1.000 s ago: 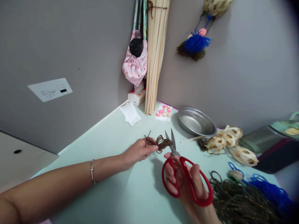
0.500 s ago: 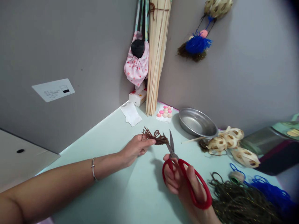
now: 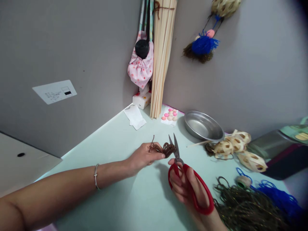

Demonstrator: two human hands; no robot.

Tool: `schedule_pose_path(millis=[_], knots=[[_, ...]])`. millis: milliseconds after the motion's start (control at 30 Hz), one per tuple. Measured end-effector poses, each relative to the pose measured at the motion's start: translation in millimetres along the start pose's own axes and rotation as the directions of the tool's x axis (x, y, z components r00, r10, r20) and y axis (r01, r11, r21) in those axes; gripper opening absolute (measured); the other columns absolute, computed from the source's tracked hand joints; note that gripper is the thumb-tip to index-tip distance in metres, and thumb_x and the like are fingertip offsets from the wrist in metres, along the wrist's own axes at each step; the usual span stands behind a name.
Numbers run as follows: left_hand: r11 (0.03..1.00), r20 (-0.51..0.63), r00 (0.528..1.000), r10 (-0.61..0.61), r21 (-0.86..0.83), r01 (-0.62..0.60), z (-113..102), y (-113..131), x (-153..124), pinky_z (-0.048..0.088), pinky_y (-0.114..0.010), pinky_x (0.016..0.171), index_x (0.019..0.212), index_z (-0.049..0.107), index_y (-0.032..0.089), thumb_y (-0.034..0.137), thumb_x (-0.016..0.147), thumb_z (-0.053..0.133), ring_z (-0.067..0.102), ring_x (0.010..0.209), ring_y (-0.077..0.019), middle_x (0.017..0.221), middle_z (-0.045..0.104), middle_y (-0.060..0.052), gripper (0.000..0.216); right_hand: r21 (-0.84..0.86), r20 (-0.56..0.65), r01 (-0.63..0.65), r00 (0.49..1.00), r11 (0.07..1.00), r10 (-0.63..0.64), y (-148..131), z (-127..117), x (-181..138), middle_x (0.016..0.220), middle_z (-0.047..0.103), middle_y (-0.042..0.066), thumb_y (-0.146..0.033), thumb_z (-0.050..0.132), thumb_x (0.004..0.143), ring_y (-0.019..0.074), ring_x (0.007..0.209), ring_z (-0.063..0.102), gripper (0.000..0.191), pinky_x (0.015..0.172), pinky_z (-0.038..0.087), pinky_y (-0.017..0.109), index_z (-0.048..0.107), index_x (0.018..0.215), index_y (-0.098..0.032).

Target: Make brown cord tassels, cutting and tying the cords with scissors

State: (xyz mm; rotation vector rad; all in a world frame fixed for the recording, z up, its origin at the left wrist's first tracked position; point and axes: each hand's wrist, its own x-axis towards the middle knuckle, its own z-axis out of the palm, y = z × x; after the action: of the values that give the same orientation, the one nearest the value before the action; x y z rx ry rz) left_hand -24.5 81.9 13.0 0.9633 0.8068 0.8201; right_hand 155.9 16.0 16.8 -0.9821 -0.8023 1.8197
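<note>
Above the pale green table (image 3: pixel 108 205), my left hand (image 3: pixel 144 155) pinches a small bundle of brown yarn (image 3: pixel 168 149) between thumb and fingers. Loops of the yarn stick out toward the right, and a loose end stands up near the knuckles. My right hand (image 3: pixel 183 184) holds scissors with red handles (image 3: pixel 204 205), its thumb and fingers through the loops. The metal blades are slightly parted and point away from me. They meet the right end of the bundle; whether a strand lies between them I cannot tell clearly.
Dark green yarn (image 3: pixel 247 205) and blue yarn (image 3: pixel 279 197) lie at the right. Woven strip balls (image 3: pixel 252 161) rest beside a metal bowl (image 3: pixel 204 126). Pink and cream beads (image 3: pixel 170 114) sit near a bundle of wooden strips (image 3: pixel 160 64) in the corner. A blue tassel (image 3: pixel 204 45) hangs on the wall.
My left hand has moved slightly right and down with the yarn, pushing its looped end closer to the blades. The scissor blades have closed a little.
</note>
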Motion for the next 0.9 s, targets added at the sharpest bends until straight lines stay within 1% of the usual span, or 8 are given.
schedule_pose_path(millis=[67,167,333,533,633,733,800,900], knots=[[1.0,-0.014,1.0,0.001,-0.004,-0.001,-1.1,-0.1,0.7,0.013,-0.025,0.046,0.076,0.053,0.018,0.038,0.071,0.077,0.021,0.045,-0.0042,0.053,0.034,0.01,0.032,-0.007,-0.018,-0.018,1.0,1.0,0.018,0.7,-1.5,-0.7,0.058,0.03,-0.01,-0.065,0.062,0.083,0.0037,0.044,0.012,0.051,0.034,0.018,0.012,0.06,0.11,-0.022],[1.0,-0.049,0.998,0.024,-0.013,-0.025,-6.8,0.1,4.0,0.012,-0.025,0.047,0.08,0.055,0.017,0.038,0.071,0.075,0.019,0.047,-0.0045,0.055,0.033,0.01,0.03,-0.019,-0.036,-0.008,0.999,1.0,0.008,3.1,-2.2,-1.2,0.056,0.028,-0.011,-0.064,0.064,0.083,0.0037,0.042,0.013,0.051,0.033,0.02,0.012,0.059,0.113,-0.023],[0.999,-0.085,0.995,0.045,0.028,-0.043,-10.2,2.1,5.7,0.014,-0.024,0.048,0.081,0.056,0.017,0.038,0.073,0.073,0.021,0.048,-0.0051,0.056,0.036,0.01,0.028,0.008,-0.027,-0.003,1.0,1.0,0.003,2.8,-0.4,-0.1,0.062,0.041,-0.007,-0.064,0.064,0.082,0.003,0.043,0.018,0.05,0.035,0.022,0.012,0.061,0.11,-0.022],[0.995,-0.046,0.996,0.074,0.07,-0.071,-0.8,5.4,1.3,0.023,-0.022,0.051,0.07,0.055,0.017,0.032,0.069,0.076,0.032,0.048,-0.0064,0.049,0.039,0.009,0.026,0.011,-0.062,-0.001,0.998,1.0,0.002,-2.1,-0.6,-2.6,0.059,0.028,-0.01,-0.058,0.063,0.087,0.0047,0.044,0.014,0.048,0.034,0.019,0.012,0.057,0.119,-0.023],[0.996,-0.078,0.994,0.078,0.049,-0.074,-1.9,3.6,3.4,0.029,-0.022,0.054,0.071,0.056,0.017,0.032,0.07,0.076,0.04,0.051,-0.0086,0.05,0.042,0.008,0.025,-0.004,-0.06,0.036,0.998,0.999,-0.036,-3.6,-2.1,-2.5,0.059,0.032,-0.01,-0.059,0.065,0.084,0.0042,0.043,0.017,0.052,0.035,0.021,0.014,0.058,0.12,-0.022],[0.989,-0.137,0.98,0.146,0.049,-0.14,-7.3,0.9,7.3,0.036,-0.023,0.06,0.076,0.058,0.016,0.033,0.071,0.075,0.05,0.06,-0.0116,0.059,0.053,0.005,0.024,0.016,0.04,0.01,0.999,1.0,-0.011,-3.6,-1.2,-3.5,0.065,0.046,-0.005,-0.067,0.063,0.081,0.0045,0.041,0.026,0.057,0.034,0.024,0.016,0.06,0.116,-0.023],[0.976,-0.18,0.962,0.206,0.11,-0.189,-11.4,0.5,8.9,0.037,-0.023,0.061,0.077,0.058,0.016,0.035,0.072,0.075,0.051,0.063,-0.0116,0.065,0.057,0.003,0.025,0.028,0.106,-0.03,0.994,0.999,0.027,-2.7,1.4,-7.4,0.07,0.054,-0.001,-0.069,0.057,0.083,0.0082,0.043,0.038,0.055,0.035,0.032,0.02,0.062,0.115,-0.024],[0.95,-0.239,0.934,0.266,0.23,-0.211,-15.6,3.2,8.7,0.036,-0.022,0.06,0.076,0.058,0.017,0.037,0.072,0.074,0.048,0.062,-0.0112,0.067,0.057,0.002,0.025,0.029,0.146,-0.056,0.988,0.998,0.051,-1.5,7.0,-17.5,0.094,0.066,0.005,-0.051,0.056,0.094,0.0161,0.067,0.063,0.04,0.055,0.054,0.029,0.061,0.118,-0.02]])
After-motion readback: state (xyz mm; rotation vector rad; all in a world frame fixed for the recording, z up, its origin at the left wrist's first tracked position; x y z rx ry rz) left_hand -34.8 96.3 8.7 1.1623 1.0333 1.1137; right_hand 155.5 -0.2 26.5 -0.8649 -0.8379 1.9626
